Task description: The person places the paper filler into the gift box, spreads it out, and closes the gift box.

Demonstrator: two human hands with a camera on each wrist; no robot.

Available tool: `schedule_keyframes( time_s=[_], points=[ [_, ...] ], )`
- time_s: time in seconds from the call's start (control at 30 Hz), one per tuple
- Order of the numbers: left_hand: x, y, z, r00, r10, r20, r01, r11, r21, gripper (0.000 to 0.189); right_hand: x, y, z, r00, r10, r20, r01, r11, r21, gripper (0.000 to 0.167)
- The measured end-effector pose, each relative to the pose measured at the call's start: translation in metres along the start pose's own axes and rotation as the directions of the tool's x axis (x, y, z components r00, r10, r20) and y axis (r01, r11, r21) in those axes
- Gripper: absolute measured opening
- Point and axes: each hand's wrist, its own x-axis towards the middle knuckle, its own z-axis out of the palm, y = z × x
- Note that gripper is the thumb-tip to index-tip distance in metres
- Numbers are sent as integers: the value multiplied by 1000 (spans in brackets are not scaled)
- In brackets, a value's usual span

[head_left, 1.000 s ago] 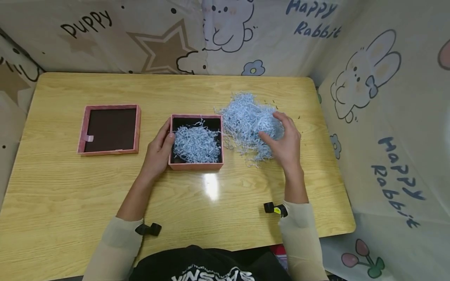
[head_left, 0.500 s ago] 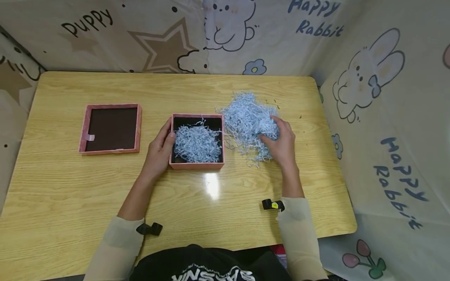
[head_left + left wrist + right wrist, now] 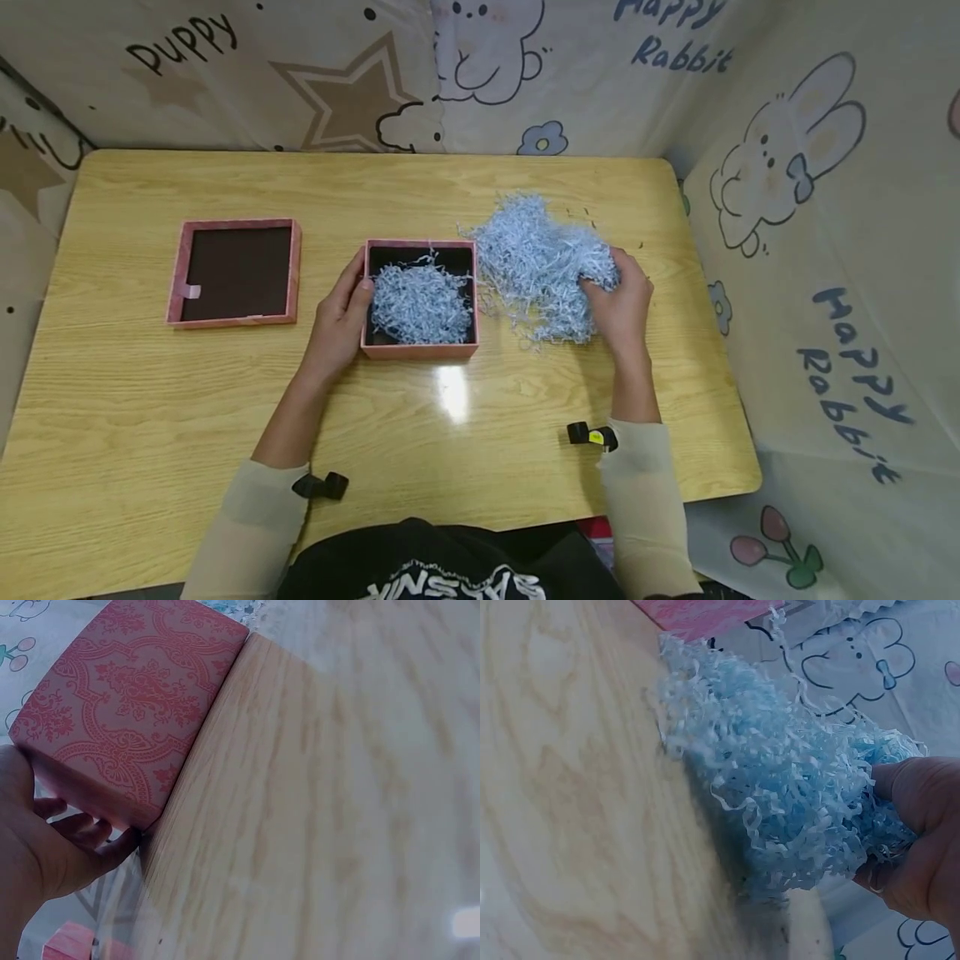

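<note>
A pink patterned box [image 3: 420, 352] stands in the middle of the table with pale blue shredded paper [image 3: 422, 305] inside, its dark inner wall showing behind. My left hand [image 3: 339, 321] grips the box's left side, thumb at the rim; in the left wrist view its fingers [image 3: 90, 832] lie along the box's side wall [image 3: 135, 690]. To the right of the box lies a loose heap of the same shredded paper [image 3: 525, 258]. My right hand [image 3: 624, 302] pinches a clump at the heap's right edge, and in the right wrist view that clump [image 3: 802, 795] fills the space before the thumb.
A shallow pink lid [image 3: 238, 275] with a dark inside and a small light tab lies at the left of the wooden table [image 3: 187, 417]. Small dark bits lie behind the heap. Printed cloth [image 3: 780, 208] borders the back and right sides.
My right hand first closed in on the heap, then shifted right, pulling a clump of shredded paper along. The left hand and the box have stayed in place.
</note>
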Motion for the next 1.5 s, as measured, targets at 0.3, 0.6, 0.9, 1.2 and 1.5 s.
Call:
schedule_keyframes(
  time_s=[0.3,0.6,0.9,1.2,1.5],
  points=[
    [-2,0,-2,1000,4,-3,-4,1000,3,55,0,-18,-10,996,-39,-84,37,999,-15,43],
    [0,0,0,1000,15,11,-15,1000,-2,55,-1,-31,-26,988,-78,-132,83,996,35,43],
    [-1,1,0,1000,6,6,-6,1000,-3,55,3,-48,-41,977,-99,-189,116,990,83,43],
    [-1,0,-1,1000,7,2,-7,1000,-11,55,6,-85,-55,953,-138,-268,179,975,133,39],
    [-1,-3,0,1000,0,-4,0,1000,5,55,7,-125,-69,907,-258,-333,309,945,110,33]
  ],
)
